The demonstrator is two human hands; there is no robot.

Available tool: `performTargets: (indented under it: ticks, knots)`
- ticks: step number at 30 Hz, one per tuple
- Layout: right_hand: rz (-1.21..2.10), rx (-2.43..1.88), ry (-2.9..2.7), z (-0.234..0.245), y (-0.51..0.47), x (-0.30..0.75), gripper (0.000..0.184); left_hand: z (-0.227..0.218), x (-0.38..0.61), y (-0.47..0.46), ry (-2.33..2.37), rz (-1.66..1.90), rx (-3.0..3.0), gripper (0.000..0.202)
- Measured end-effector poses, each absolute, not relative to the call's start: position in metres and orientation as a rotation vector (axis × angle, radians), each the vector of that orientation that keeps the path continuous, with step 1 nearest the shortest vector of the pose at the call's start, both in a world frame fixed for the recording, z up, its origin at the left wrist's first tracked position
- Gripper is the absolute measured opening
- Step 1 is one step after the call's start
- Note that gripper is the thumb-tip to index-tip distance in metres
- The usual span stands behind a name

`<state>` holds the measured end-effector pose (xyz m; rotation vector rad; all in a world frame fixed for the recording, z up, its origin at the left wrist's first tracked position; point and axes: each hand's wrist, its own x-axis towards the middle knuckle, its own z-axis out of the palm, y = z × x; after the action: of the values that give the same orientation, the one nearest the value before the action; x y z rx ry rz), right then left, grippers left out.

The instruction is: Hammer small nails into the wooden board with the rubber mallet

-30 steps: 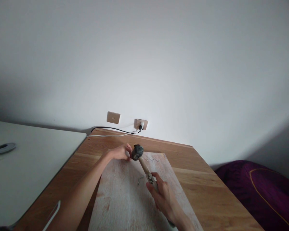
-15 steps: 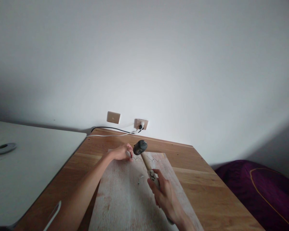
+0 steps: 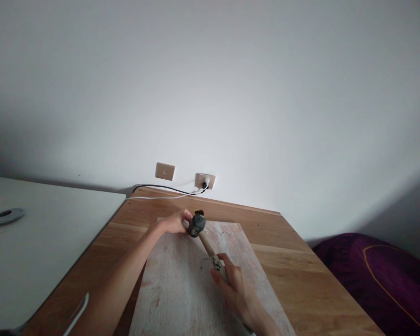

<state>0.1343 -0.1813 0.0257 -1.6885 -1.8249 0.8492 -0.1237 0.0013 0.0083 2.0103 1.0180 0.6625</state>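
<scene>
My right hand (image 3: pixel 236 284) is wrapped around the worn, pale grip of a mallet (image 3: pixel 206 242) with a dark, cylindrical head. That head is low over the far part of a whitewashed wooden board (image 3: pixel 182 289), right beside the fingertips of my left hand (image 3: pixel 177 221). Thumb and fingers of the left hand are pinched together at the board's far left; the mallet head covers what they may hold. Several thin nails (image 3: pixel 227 233) show along the board's far edge, to the right of the mallet head. Another nail (image 3: pixel 202 266) is nearer the middle, left of the mallet's grip.
The board lies on a brown wooden table (image 3: pixel 287 266) against a white wall. Black and white cables (image 3: pixel 164 197) run along the back to a wall socket (image 3: pixel 200 179). At left, a white table (image 3: pixel 56 252) bears a grey roll (image 3: pixel 6 216). A purple cushion-like bag (image 3: pixel 350 261) sits at right.
The mallet has come down and slightly left, its head now beside my left fingertips. My right hand moved left with it; my left hand stays nearly in place.
</scene>
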Motion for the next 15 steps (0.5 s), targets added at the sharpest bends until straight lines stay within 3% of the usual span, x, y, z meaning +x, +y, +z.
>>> performTargets:
  ticks: [7, 15]
  knots:
    - [1.02, -1.639, -1.84, 0.044, -0.182, 0.129, 0.062, 0.009, -0.124, 0.002, 0.933, 0.681, 2.02, 0.024]
    - [1.012, -1.67, -1.824, 0.037, -0.186, 0.127, 0.067, 0.002, -0.123, 0.006, 0.843, 0.757, 2.016, 0.021]
